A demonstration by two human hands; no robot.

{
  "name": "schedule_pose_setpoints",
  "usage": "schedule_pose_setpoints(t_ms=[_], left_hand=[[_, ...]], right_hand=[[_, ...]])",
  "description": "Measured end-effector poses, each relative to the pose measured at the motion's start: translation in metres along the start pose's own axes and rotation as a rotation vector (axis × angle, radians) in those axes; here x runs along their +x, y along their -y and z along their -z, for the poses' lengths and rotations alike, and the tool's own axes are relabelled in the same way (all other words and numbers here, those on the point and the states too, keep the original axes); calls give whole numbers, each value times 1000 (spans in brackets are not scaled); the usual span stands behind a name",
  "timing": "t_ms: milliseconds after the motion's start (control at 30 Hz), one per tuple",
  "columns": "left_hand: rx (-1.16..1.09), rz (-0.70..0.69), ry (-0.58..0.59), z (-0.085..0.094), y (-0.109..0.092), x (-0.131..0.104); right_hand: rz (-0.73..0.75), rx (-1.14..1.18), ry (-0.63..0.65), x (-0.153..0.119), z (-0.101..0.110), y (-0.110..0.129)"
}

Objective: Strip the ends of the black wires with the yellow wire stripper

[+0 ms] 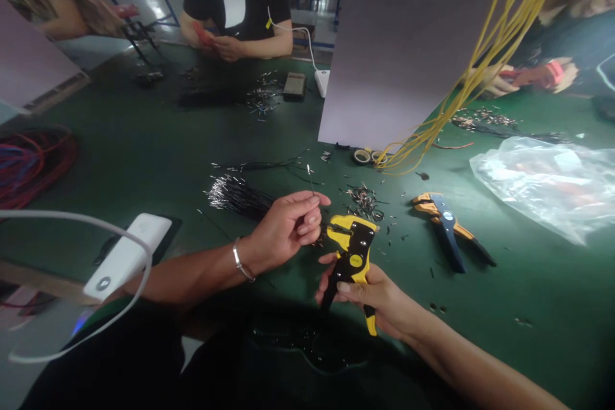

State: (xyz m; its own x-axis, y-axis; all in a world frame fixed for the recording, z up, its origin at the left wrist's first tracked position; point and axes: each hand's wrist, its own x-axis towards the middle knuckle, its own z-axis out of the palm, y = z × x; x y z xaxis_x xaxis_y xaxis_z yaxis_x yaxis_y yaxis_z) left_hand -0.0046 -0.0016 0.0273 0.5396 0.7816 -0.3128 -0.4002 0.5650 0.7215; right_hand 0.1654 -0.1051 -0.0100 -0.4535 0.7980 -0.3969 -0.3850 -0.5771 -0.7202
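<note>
My left hand (293,224) pinches a thin black wire (311,184) whose pale, shiny tip points up and away from me. Just to its right, my right hand (368,295) is wrapped round the handles of a yellow and black wire stripper (356,250), with the tool's jaws turned toward the left hand. Behind the left wrist lies a bundle of black wires (240,195) with bright metal ends at its left. A heap of short wire scraps (365,200) sits beyond the stripper's head.
A second stripper, blue and orange (446,221), lies at right near a clear plastic bag (552,173). Yellow wires (461,102) hang beside a grey panel (389,45). A white power strip (129,256) is at left. Co-workers hold red tools across the table (158,122).
</note>
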Motion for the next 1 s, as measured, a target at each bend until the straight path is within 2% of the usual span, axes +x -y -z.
schedule_pose_setpoints(t_ms=[533, 1000], left_hand=[[-15, -16, -21, -1, 2, 3], [-77, 73, -7, -2, 3, 4]], right_hand=[[50, -84, 24, 4, 4, -3], [70, -127, 22, 4, 5, 0]])
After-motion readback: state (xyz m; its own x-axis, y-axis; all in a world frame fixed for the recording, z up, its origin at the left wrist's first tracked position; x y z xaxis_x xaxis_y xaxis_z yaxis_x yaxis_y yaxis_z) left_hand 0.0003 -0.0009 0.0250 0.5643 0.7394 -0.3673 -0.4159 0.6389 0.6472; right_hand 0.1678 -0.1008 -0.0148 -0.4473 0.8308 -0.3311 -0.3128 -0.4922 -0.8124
